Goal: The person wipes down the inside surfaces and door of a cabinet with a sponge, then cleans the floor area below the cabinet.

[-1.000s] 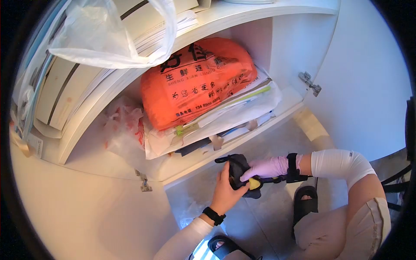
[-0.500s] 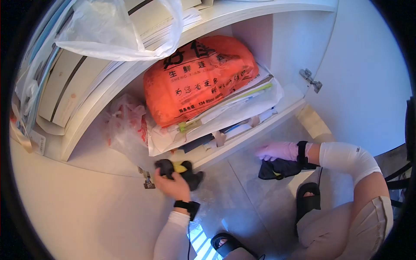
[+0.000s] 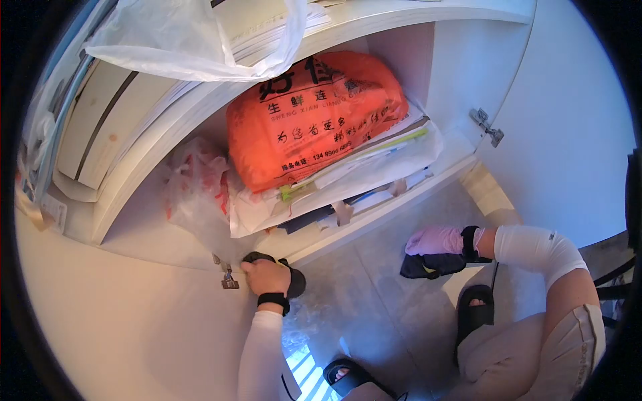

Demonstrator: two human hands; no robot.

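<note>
My left hand (image 3: 268, 276) is bare, with a black band at the wrist, and its fingers are wrapped round a black item (image 3: 296, 284) beside the cabinet's lower front edge. The item's exact kind is hidden by the hand. My right hand (image 3: 435, 241), in a pink glove with a black wrist band, is closed at a dark cloth-like item (image 3: 433, 265) with a small yellow patch. That item hangs below the fingers over the grey floor, and its kind is unclear.
An orange printed plastic bag (image 3: 314, 127) rests on papers (image 3: 374, 174) inside the open cabinet. A clear plastic bag (image 3: 200, 194) slumps to its left. A white bag (image 3: 174, 40) hangs above. Open doors (image 3: 555, 134) and metal hinges (image 3: 229, 281) flank the opening.
My left hand has turned and come down over its black item, hiding the yellow part seen before. My right hand has shifted slightly right with the dark item. The view has shifted slightly.
</note>
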